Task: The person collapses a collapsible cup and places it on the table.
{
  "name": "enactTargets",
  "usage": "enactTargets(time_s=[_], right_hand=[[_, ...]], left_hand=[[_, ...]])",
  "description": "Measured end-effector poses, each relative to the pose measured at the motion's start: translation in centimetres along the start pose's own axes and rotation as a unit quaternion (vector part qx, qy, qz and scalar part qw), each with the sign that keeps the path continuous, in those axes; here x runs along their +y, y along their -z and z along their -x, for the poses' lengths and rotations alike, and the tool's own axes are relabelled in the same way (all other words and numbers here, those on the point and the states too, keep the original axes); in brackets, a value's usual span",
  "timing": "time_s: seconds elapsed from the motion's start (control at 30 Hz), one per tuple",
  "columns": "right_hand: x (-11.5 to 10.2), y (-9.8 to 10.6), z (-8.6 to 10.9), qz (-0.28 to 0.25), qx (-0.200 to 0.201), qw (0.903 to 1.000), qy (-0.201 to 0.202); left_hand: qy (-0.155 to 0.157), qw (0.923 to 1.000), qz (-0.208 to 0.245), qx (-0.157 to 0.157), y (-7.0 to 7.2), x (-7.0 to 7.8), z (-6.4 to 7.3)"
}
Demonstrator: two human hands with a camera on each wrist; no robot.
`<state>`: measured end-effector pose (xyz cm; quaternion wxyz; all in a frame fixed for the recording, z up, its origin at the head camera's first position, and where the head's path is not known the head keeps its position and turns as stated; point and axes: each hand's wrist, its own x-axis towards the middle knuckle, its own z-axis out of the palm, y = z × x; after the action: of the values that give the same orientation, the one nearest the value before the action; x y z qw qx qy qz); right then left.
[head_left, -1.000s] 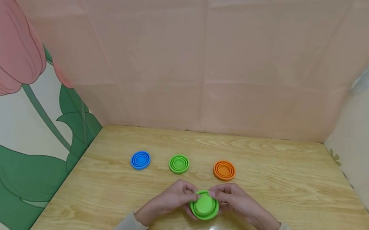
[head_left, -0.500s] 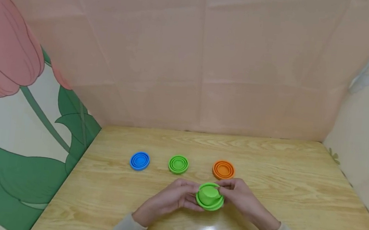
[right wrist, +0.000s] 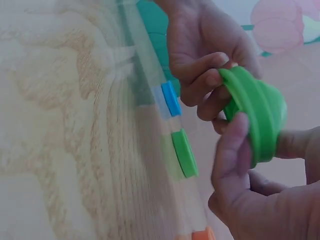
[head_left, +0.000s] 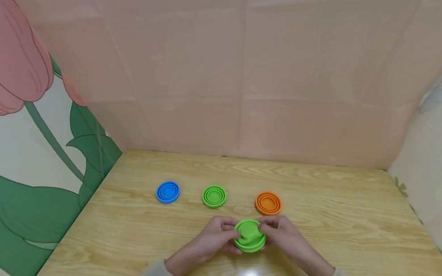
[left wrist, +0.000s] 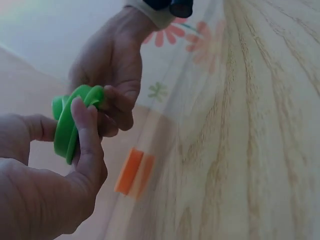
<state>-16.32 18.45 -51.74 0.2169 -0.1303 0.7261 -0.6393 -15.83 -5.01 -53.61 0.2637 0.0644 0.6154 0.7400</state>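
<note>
Both hands hold a green collapsible cup [head_left: 249,244] above the table, its folded rings partly pushed out of shape. The left hand [head_left: 211,239] pinches its left side, thumb on the upward-facing round base and fingers beneath. On the opposite edge, the right hand [head_left: 284,235] pinches the rim between thumb and fingers. In the right wrist view, the cup [right wrist: 255,110] bulges out on one side and its rim looks bent. Just beyond the right hand lies a flattened orange cup [head_left: 268,203]. A second green cup [head_left: 214,196] lies flat farther back, between the orange and blue ones.
A flattened blue cup [head_left: 168,192] is at the left of the row. The wooden table [head_left: 357,224] runs back to a pinkish cloth wall [head_left: 243,77]. Flower-printed panels [head_left: 35,208] stand at both sides.
The held cup has moved slightly away from the body over the last second. Its raised middle, standing up half a second ago, now looks lower and dented, with the left thumb on it.
</note>
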Motion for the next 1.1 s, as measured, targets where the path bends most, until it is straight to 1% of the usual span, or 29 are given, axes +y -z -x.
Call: enactTargets(time_s=[0.1, 0.17, 0.27, 0.37, 0.43, 0.53, 0.6, 0.67, 0.77, 0.83, 0.9, 1.0, 1.1], right_hand=[[0.2, 0.3, -0.1, -0.046, -0.037, 0.9981, -0.013], [0.3, 0.5, -0.2, -0.085, -0.064, 0.9942, -0.016], [0.5, 0.7, -0.2, -0.133, -0.094, 0.9865, -0.016], [0.5, 0.7, -0.2, -0.149, -0.100, 0.9836, -0.019], [0.5, 0.7, -0.2, -0.141, -0.088, 0.9859, -0.024], [0.4, 0.4, -0.2, -0.096, -0.052, 0.9936, -0.027], [0.4, 0.2, -0.3, -0.062, -0.024, 0.9974, -0.027], [0.4, -0.1, -0.3, -0.033, 0.002, 0.9992, -0.024], [0.5, -0.3, -0.4, -0.019, 0.026, 0.9992, -0.021], [0.5, -0.3, -0.3, -0.017, 0.030, 0.9993, -0.017], [0.5, -0.4, -0.3, -0.017, 0.029, 0.9993, -0.016], [0.5, -0.5, -0.2, -0.016, 0.018, 0.9996, -0.014], [0.4, -0.6, -0.2, -0.015, 0.006, 0.9998, -0.015]], left_hand=[[-0.008, 0.9993, -0.009, 0.036, 0.1, 0.3, 0.0], [-0.010, 0.9985, -0.012, 0.052, 0.3, 0.3, 0.0], [-0.012, 0.9979, -0.016, 0.062, 0.4, 0.4, -0.1], [-0.015, 0.9975, -0.019, 0.066, 0.2, 0.5, 0.0], [-0.019, 0.9974, -0.021, 0.066, 0.1, 0.5, 0.0], [-0.019, 0.9977, -0.019, 0.062, -0.1, 0.6, 0.0], [-0.018, 0.9984, -0.017, 0.051, -0.1, 0.6, 0.0], [-0.015, 0.9992, -0.011, 0.036, 0.0, 0.6, 0.1], [-0.012, 0.9997, -0.018, 0.010, 0.2, 0.6, 0.2], [-0.010, 0.9996, -0.027, 0.000, 0.3, 0.6, 0.3], [-0.009, 0.9992, -0.040, -0.002, 0.3, 0.6, 0.3], [-0.010, 0.9984, -0.055, 0.010, 0.1, 0.4, 0.3], [-0.016, 0.9967, -0.073, 0.032, 0.0, 0.3, 0.1]])
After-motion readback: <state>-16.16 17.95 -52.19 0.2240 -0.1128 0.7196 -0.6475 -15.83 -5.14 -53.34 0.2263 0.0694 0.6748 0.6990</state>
